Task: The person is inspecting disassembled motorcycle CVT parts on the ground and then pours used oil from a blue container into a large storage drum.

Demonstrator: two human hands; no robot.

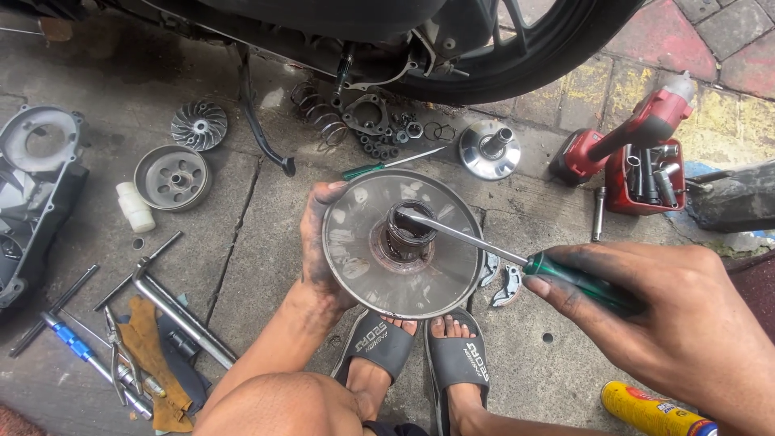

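Observation:
My left hand (323, 250) grips the left rim of a round metal pulley disc (355, 242) with a greasy central hub (408, 234), holding it tilted above my sandalled feet. My right hand (678, 323) is closed on the green handle of a screwdriver (476, 241). Its metal tip reaches into the hub's bore. Both hands are smeared with dark grease.
A motorcycle rear wheel (557, 48) stands at the top. Around it lie a finned pulley (198, 124), a clutch bell (171, 178), a spring (323, 121), washers, a second screwdriver (387, 165), a red impact driver (622, 141) with sockets, wrenches (173, 311) and a yellow spray can (650, 410).

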